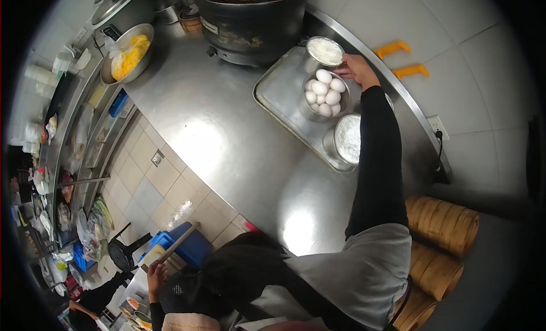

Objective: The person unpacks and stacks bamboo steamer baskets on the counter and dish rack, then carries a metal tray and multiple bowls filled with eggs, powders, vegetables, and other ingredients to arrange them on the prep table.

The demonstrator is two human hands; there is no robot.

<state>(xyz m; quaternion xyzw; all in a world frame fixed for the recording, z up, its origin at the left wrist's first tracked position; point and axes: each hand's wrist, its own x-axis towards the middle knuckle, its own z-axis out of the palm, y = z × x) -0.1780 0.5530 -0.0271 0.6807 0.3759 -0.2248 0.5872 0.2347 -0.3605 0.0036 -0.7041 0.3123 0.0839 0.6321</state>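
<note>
My right hand, in a black sleeve, reaches across a metal tray. Its fingers are apart beside two round metal containers, one of white powder and one piled with white eggs. The fingertips are at the rims; whether they touch is unclear. Another metal container of white powder stands nearer me on the tray, partly behind my sleeve. My left hand does not show.
A large dark round cooker stands at the back. On the left is a bowl of yellow food. Bamboo steamers are stacked at lower right. At lower left, a co-worker's hand holds a wooden stick near a blue bin.
</note>
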